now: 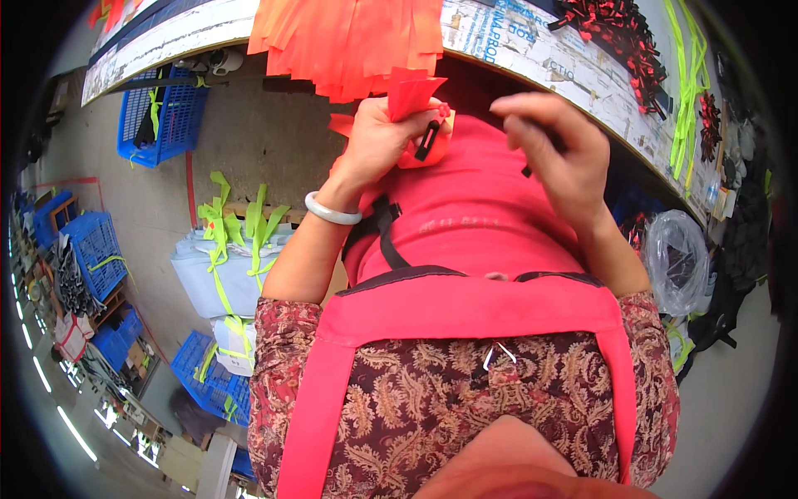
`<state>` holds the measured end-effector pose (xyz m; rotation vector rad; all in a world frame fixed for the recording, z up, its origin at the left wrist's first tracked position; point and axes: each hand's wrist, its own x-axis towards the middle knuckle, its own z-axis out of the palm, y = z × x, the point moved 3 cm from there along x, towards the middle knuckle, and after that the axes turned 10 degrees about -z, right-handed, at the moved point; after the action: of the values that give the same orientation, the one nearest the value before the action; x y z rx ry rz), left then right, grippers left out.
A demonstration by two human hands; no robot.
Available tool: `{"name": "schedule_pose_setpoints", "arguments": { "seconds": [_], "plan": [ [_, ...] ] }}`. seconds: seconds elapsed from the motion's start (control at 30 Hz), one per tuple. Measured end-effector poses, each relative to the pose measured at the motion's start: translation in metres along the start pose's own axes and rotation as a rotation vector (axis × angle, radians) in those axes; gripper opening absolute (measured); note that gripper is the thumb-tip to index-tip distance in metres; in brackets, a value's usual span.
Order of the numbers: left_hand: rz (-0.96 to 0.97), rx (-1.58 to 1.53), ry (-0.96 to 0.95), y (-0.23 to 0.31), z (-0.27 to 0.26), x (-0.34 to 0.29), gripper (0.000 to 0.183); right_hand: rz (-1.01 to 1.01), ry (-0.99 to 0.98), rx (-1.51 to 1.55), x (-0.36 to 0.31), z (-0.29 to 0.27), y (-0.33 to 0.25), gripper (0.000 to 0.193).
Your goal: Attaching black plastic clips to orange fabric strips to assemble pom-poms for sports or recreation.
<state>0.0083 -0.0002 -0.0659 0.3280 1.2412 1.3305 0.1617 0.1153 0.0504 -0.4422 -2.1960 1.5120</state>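
In front of my body, my left hand (376, 143) is closed round a folded bright orange strip (411, 96); more orange material hangs below the fingers. A small black buckle-like piece (428, 140) shows at its fingertips, beside a small red bit. To the right, my right hand (567, 150) is apart from the strip, its fingers curled and partly blurred. A short dark tip shows below those fingers, but what it belongs to is hidden. Just beyond my left hand, a thick bundle of orange strips (345, 46) hangs over the table edge.
The worktable (519, 62) spans the far side, holding red-and-black pieces (619, 46) and yellow-green strips (686, 91) at right. Blue baskets (170, 116) and a pale stack (220, 270) tied with yellow-green strips stand at left. A clear plastic bag (677, 258) hangs at right.
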Motion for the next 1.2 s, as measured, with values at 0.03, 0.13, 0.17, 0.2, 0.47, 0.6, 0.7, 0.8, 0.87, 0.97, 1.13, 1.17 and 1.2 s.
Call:
{"name": "schedule_pose_setpoints", "arguments": {
  "seconds": [0.03, 0.13, 0.17, 0.2, 0.47, 0.6, 0.7, 0.8, 0.87, 0.97, 1.13, 1.17, 1.2],
  "plan": [
    [0.002, 0.012, -0.031, 0.006, 0.003, 0.0, 0.012, 0.033, 0.1, -0.02, 0.006, -0.004, 0.015, 0.016],
    [-0.004, 0.087, -0.108, 0.011, 0.007, 0.0, 0.012, 0.238, 0.075, 0.114, 0.012, 0.004, 0.052, 0.018],
    [-0.055, 0.061, -0.104, 0.012, 0.009, 0.001, 0.011, 0.183, 0.023, 0.144, 0.011, 0.009, 0.056, 0.02],
    [-0.056, 0.062, -0.101, 0.013, 0.009, -0.001, 0.011, 0.065, 0.023, 0.154, 0.008, 0.018, 0.059, 0.02],
    [-0.01, 0.049, -0.028, 0.014, 0.01, -0.003, 0.01, -0.075, -0.002, 0.102, 0.004, 0.032, 0.069, 0.02],
    [-0.025, -0.008, -0.062, 0.025, 0.009, -0.003, 0.012, 0.543, 0.056, 0.362, 0.0, 0.026, 0.084, 0.025],
    [-0.021, -0.007, -0.094, 0.024, 0.004, -0.001, 0.014, 0.645, -0.096, 0.63, 0.001, 0.03, 0.084, 0.02],
    [-0.027, -0.084, -0.124, 0.027, -0.003, -0.002, 0.015, 0.496, 0.031, 0.566, 0.01, 0.026, 0.077, 0.013],
    [-0.09, -0.127, -0.166, 0.028, -0.007, -0.002, 0.016, 0.377, 0.07, 0.489, 0.014, 0.025, 0.066, 0.013],
    [-0.14, -0.116, -0.171, 0.034, -0.005, -0.007, 0.017, 0.289, -0.048, 0.377, 0.01, 0.028, 0.059, 0.013],
    [-0.14, -0.087, -0.186, 0.034, -0.003, -0.011, 0.02, 0.306, -0.105, 0.29, 0.009, 0.03, 0.059, 0.014],
    [-0.148, -0.088, -0.182, 0.034, -0.003, -0.011, 0.019, 0.304, -0.11, 0.309, 0.009, 0.031, 0.059, 0.015],
    [-0.157, -0.09, -0.178, 0.034, -0.004, -0.011, 0.019, 0.304, -0.11, 0.309, 0.009, 0.032, 0.058, 0.015]
  ]
}}
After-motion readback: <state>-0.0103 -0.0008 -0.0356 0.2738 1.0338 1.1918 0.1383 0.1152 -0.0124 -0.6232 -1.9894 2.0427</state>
